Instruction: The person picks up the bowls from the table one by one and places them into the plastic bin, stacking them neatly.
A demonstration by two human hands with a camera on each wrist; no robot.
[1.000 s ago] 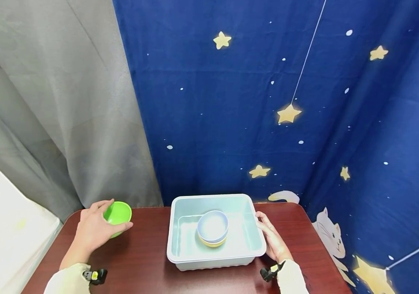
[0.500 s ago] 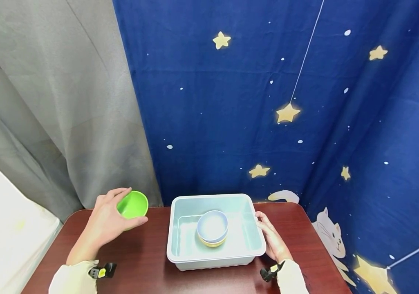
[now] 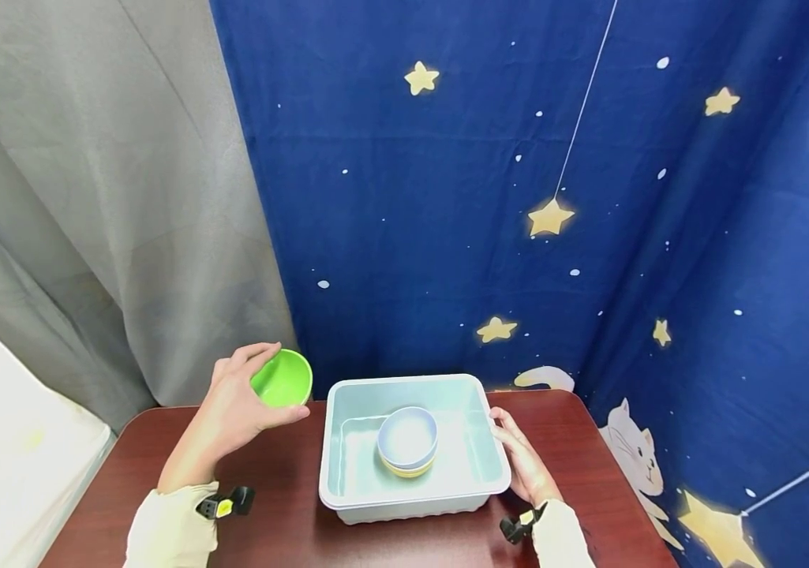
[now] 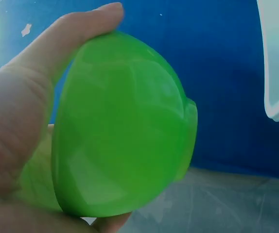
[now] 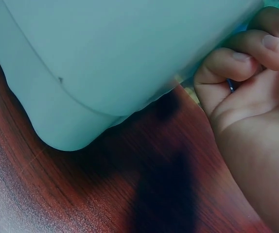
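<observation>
In the head view my left hand (image 3: pixel 237 398) holds a green bowl (image 3: pixel 286 380), thumb and fingers on opposite sides of its rim. The bowl is tilted, raised off the table, left of a pale blue plastic basin (image 3: pixel 414 501). In the left wrist view the rounded outside of the bowl (image 4: pixel 125 126) and its foot ring show. A light blue bowl (image 3: pixel 407 436) sits inside the basin, stacked on a yellow bowl (image 3: pixel 407 472). My right hand (image 3: pixel 521 457) is at the basin's right side, fingertips by the rim. Its fingers (image 5: pixel 227 65) look loosely curled beside the basin wall (image 5: pixel 105 53).
The basin stands on a dark red wooden table (image 3: pixel 262 505). Behind it hang a grey curtain (image 3: pixel 127 197) and a blue curtain with stars (image 3: pixel 404 197). A white surface (image 3: pixel 13 457) lies left of the table.
My left hand has carried the green bowl up and to the right, closer to the basin. My right hand, the basin and the stacked bowls hold their places.
</observation>
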